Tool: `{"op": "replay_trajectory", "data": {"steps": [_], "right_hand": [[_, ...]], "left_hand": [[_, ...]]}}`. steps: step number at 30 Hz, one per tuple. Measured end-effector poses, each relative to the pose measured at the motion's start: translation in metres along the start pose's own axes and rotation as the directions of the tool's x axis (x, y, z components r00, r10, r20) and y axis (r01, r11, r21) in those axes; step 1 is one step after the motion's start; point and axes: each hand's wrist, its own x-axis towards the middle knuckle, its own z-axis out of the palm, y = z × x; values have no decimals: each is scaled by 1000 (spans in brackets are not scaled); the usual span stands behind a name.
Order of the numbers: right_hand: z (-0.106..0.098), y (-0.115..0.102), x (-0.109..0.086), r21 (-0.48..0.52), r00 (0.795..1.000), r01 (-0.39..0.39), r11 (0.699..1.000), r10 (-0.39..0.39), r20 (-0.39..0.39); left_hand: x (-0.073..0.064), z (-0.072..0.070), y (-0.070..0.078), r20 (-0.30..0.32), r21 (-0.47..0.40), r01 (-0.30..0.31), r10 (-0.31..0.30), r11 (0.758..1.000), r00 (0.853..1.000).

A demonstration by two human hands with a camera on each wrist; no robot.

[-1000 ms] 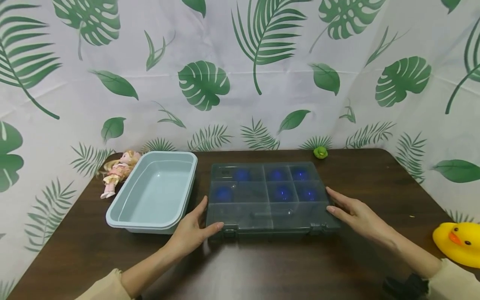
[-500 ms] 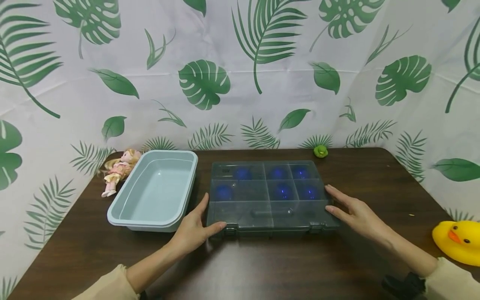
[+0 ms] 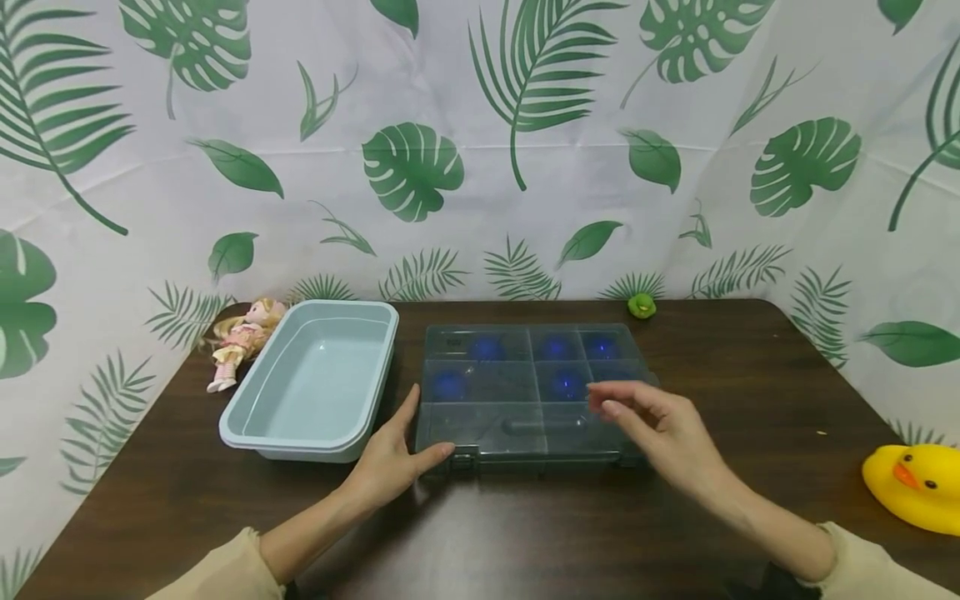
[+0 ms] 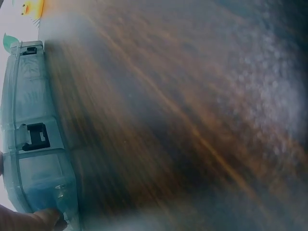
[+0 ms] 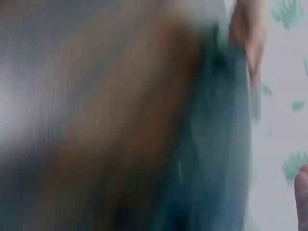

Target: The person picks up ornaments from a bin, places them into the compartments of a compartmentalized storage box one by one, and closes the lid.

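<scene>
A translucent grey divided storage box (image 3: 480, 425) lies with its lid down on the dark table, several blue round items showing through in its compartments. My left hand (image 3: 382, 462) holds its front left corner, thumb on the lid near the left latch (image 3: 463, 458) and fingers along the side. In the left wrist view a finger (image 4: 31, 220) bends at the box's end (image 4: 45, 178). Over the lid's right part hovers my right hand (image 3: 667, 433), fingers loosely bent and holding nothing; it hides the right compartments. The right wrist view is blurred, with one fingertip (image 5: 302, 192) at its edge.
A pale blue basin (image 3: 243, 425) stands left of the box, with a doll (image 3: 243, 337) beyond its left side. A small green toy (image 3: 642, 306) sits at the back edge, and a yellow rubber duck (image 3: 918, 492) at the right. A leaf-print cloth (image 3: 540, 208) hangs behind.
My right hand has left the box's right side and moved left, up over the lid, its fingers bending. My left hand and the box have stayed in place.
</scene>
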Motion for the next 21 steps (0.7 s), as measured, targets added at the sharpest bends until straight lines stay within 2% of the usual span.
{"op": "replay_trajectory", "data": {"steps": [2,4,5,7,10,12,13,14,16,21], "right_hand": [[24,-6,-3,186,995,-67,980,51,88],[47,-9,-9,336,974,-182,924,122,191],[58,-10,-12,381,955,-253,889,168,244],[79,-11,-17,457,896,-420,784,277,348],[103,-11,-24,514,775,-630,582,437,456],[116,-10,-26,547,708,-704,453,511,487],[122,-9,-27,563,688,-718,408,536,489],[127,-9,-28,582,676,-723,372,554,485],[135,-8,-30,614,666,-718,327,577,472],[150,-8,-34,693,684,-667,273,594,424]], "left_hand": [[0,0,0,-4,-1,-4,4,1000,1000],[0,0,-1,-7,0,-7,7,1000,1000],[0,0,-1,-9,-3,-7,7,1000,1000],[1,1,-3,-14,-5,-10,10,1000,1000],[1,1,-4,-25,-3,-13,12,1000,1000],[2,2,-5,-28,3,-15,15,1000,999],[2,2,-5,-27,6,-15,15,1000,1000],[2,2,-5,-27,7,-15,15,1000,1000],[1,2,-5,-22,8,-14,14,1000,1000],[1,1,-3,-27,8,-20,20,1000,999]]}}
